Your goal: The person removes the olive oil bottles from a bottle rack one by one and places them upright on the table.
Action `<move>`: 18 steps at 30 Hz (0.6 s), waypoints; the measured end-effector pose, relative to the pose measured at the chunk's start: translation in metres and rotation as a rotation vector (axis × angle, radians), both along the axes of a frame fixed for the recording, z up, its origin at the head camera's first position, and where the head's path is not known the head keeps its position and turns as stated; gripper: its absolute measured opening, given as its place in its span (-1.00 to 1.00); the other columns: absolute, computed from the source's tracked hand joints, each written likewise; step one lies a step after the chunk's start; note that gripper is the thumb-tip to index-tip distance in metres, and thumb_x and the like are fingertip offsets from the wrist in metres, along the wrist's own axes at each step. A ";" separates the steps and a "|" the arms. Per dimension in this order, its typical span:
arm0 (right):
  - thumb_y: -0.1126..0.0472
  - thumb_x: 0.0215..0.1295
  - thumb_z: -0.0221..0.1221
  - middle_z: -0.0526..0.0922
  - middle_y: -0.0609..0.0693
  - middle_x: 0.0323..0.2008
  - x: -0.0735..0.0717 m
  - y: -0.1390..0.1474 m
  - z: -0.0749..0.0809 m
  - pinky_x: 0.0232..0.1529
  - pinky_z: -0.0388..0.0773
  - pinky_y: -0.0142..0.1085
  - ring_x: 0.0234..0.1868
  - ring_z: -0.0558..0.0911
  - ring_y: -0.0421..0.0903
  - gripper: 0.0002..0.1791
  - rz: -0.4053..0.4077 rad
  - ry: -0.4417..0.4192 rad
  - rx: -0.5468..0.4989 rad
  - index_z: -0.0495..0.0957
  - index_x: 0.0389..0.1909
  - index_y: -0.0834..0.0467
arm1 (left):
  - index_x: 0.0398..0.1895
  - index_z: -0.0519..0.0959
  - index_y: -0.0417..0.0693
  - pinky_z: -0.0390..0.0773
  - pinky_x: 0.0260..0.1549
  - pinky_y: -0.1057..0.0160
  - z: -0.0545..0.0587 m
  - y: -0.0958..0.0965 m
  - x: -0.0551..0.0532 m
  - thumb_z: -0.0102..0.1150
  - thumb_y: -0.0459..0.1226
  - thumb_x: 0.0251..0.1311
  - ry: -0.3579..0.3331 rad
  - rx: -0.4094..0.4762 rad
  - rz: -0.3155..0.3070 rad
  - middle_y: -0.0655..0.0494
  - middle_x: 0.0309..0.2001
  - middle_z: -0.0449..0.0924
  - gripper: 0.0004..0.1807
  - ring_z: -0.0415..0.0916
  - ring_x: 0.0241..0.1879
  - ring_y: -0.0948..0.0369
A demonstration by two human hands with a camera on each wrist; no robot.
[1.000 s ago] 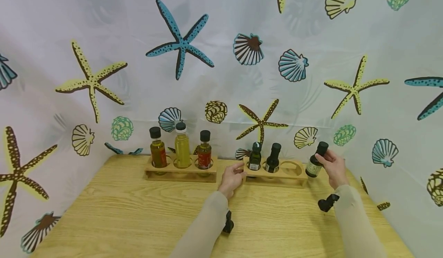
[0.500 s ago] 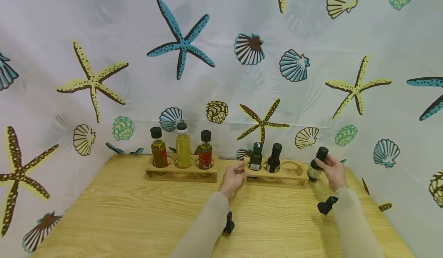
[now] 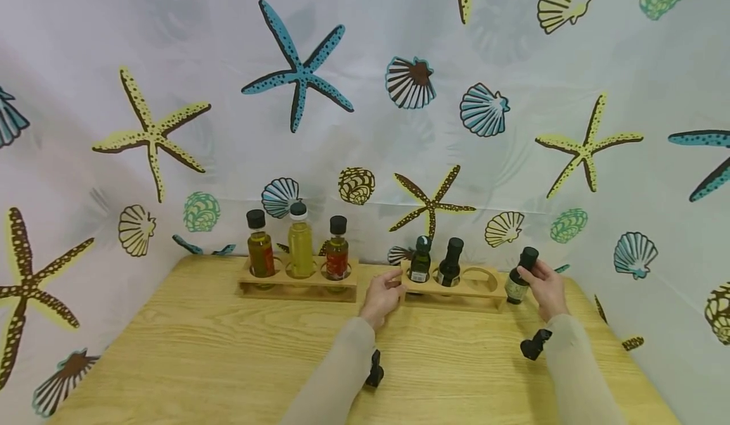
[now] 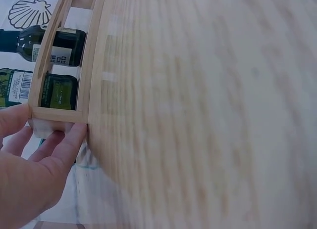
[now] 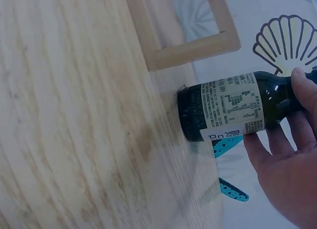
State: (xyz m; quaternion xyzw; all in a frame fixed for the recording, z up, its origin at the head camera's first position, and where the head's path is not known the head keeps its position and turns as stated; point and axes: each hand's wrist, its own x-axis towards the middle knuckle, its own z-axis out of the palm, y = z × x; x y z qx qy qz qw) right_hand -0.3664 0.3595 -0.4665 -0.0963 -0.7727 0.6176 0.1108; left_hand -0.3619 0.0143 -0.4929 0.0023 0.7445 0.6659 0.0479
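My right hand (image 3: 546,287) grips a small dark glass bottle (image 3: 516,291) by its neck, just right of the right wooden bottle rack (image 3: 456,306). The bottle has a black cap and a cream label, and leans a little. In the right wrist view its base (image 5: 187,115) is close to the tabletop; whether they touch I cannot tell. My left hand (image 3: 382,298) rests its fingertips against the left end of that rack, seen also in the left wrist view (image 4: 58,115). Two dark bottles, one green (image 3: 420,261) and one near black (image 3: 450,263), stand in it; the right hole holds nothing.
A second wooden rack (image 3: 296,293) stands to the left with three oil bottles, a reddish-labelled one (image 3: 261,254), a tall yellow one (image 3: 301,247) and another red-labelled one (image 3: 337,255). A curtain (image 3: 365,127) printed with shells and starfish hangs behind the wooden table (image 3: 256,361).
My right hand has lowered the bottle and brought it slightly nearer to me, beside the rack's right end. The left hand and both racks stay in place.
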 end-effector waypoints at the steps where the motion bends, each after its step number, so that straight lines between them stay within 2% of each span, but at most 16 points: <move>1: 0.10 0.45 0.11 0.17 0.22 0.48 0.000 0.000 0.000 0.46 0.13 0.05 0.47 0.22 0.16 -0.26 0.002 0.001 0.006 0.04 0.54 0.15 | 0.37 0.43 0.04 0.57 -0.01 0.04 0.000 0.000 0.000 0.13 -0.30 0.36 0.001 -0.004 0.004 -0.13 0.26 0.46 -0.50 0.44 0.22 -0.05; 8: 0.07 0.45 0.11 0.19 0.23 0.47 0.002 0.002 0.000 0.46 0.10 0.10 0.47 0.21 0.19 -0.26 0.007 0.000 0.038 0.06 0.53 0.17 | 0.38 0.42 0.04 0.58 -0.02 0.06 0.003 0.002 0.002 0.11 -0.32 0.37 0.004 -0.038 -0.001 -0.11 0.30 0.42 -0.50 0.45 0.21 -0.05; 18: 0.08 0.45 0.11 0.17 0.22 0.48 0.003 0.001 0.003 0.46 0.10 0.09 0.48 0.20 0.18 -0.26 0.025 0.002 0.045 0.04 0.54 0.16 | 0.37 0.43 0.04 0.59 -0.03 0.05 0.001 0.001 -0.002 0.13 -0.30 0.36 -0.004 -0.039 0.014 -0.09 0.27 0.47 -0.50 0.48 0.20 -0.04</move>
